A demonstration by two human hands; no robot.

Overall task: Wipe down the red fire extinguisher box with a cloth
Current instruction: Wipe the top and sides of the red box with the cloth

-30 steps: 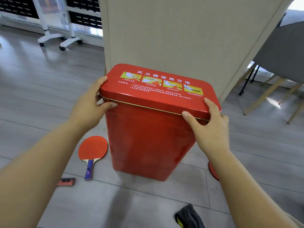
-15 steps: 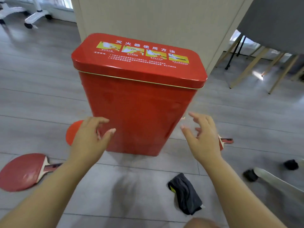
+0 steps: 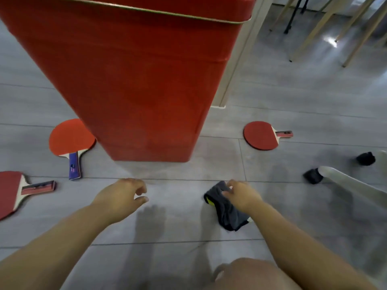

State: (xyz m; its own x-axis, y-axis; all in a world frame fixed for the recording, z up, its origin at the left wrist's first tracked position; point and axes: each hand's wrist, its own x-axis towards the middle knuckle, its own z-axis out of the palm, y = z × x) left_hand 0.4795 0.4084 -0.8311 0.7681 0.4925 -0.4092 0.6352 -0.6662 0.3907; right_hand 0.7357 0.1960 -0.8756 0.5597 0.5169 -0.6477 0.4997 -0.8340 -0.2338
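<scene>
The tall red fire extinguisher box [image 3: 136, 80] stands on the grey floor and fills the upper left; only the lower edge of its lid shows. A dark grey cloth [image 3: 228, 214] with a yellow patch lies crumpled on the floor in front of the box, to the right. My right hand [image 3: 243, 195] is down on the cloth's far end, with thumb and fingers curled onto the fabric. My left hand [image 3: 121, 197] hovers low over the floor near the box's base, fingers loosely curled and holding nothing.
Red table-tennis paddles lie around the box: one at its left base [image 3: 69, 139], one at the far left [image 3: 10, 189], one to the right [image 3: 260, 136]. A white chair base with black casters [image 3: 312, 175] is at right. Wooden chair legs [image 3: 310, 32] stand behind.
Both hands left the box lid and dropped toward the floor. My view tilted down and came closer. My right hand reached the cloth and now has its fingers on it.
</scene>
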